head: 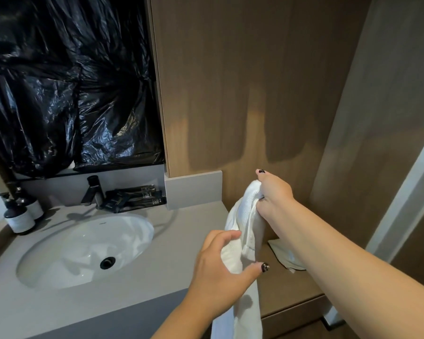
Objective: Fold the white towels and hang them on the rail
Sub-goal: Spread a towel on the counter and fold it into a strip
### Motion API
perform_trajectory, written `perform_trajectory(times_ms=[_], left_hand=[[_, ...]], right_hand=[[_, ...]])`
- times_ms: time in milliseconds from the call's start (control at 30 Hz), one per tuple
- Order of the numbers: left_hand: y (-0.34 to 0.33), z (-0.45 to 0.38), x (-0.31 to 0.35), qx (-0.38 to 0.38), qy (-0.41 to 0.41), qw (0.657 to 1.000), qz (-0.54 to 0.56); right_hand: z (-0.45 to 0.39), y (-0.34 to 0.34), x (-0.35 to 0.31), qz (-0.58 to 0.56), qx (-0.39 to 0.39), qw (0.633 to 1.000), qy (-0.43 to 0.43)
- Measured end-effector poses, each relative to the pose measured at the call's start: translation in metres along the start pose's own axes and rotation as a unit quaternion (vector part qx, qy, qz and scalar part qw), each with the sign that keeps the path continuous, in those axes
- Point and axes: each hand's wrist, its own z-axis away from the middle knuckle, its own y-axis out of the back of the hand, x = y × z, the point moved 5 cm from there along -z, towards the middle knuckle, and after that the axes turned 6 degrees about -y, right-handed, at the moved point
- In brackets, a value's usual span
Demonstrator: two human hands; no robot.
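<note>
A white towel (pixel 245 231) hangs bunched beside the right end of the grey counter (pixel 157 277), its lower length dropping past the counter's edge. My right hand (pixel 274 199) grips its top end, fingers curled into the cloth. Lower down, my left hand (pixel 220 267) holds the towel's middle between fingers and thumb. A second white cloth (pixel 283 255) lies flat on the low wooden shelf (pixel 287 287) behind my right forearm, partly hidden. No rail shows in the view.
A white oval sink (pixel 83 250) with a black drain sits in the counter, a black tap (pixel 92 192) behind it. Two pump bottles (pixel 20 214) stand at the left, black toiletry packs (pixel 135 196) by the tap. Black plastic (pixel 66 81) covers the mirror. Wood panels stand ahead.
</note>
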Motion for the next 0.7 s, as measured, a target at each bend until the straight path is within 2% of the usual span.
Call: perform_trajectory(times_ms=[67, 167, 300, 367, 433, 533, 600, 700], left_hand=[[-0.007, -0.001, 0.003, 0.028, 0.008, 1.0, -0.007], [-0.012, -0.005, 0.002, 0.072, -0.007, 0.997, -0.015], [-0.006, -0.013, -0.006, 0.071, -0.032, 0.996, -0.035], [0.007, -0.021, -0.01, 0.086, -0.029, 0.995, -0.032], [0.022, -0.032, -0.014, 0.097, -0.017, 0.995, -0.013], [0.042, -0.046, -0.014, 0.096, 0.004, 0.994, 0.043], [0.053, -0.054, -0.01, 0.083, 0.008, 0.993, 0.088], [0.067, -0.065, 0.001, 0.052, 0.002, 0.991, 0.126]], right_hand=[[0.0, 0.004, 0.002, -0.002, 0.028, 1.0, -0.012], [0.001, 0.006, 0.007, -0.026, 0.031, 0.999, -0.017], [0.0, 0.019, 0.01, -0.045, 0.036, 0.998, 0.012], [0.0, 0.027, 0.009, -0.017, 0.013, 1.0, 0.022], [0.002, 0.033, 0.008, 0.065, -0.051, 0.995, 0.05], [0.006, 0.043, 0.015, 0.219, -0.156, 0.959, 0.088], [0.005, 0.053, 0.023, 0.333, -0.177, 0.918, 0.122], [0.003, 0.059, 0.034, 0.436, -0.194, 0.853, 0.208]])
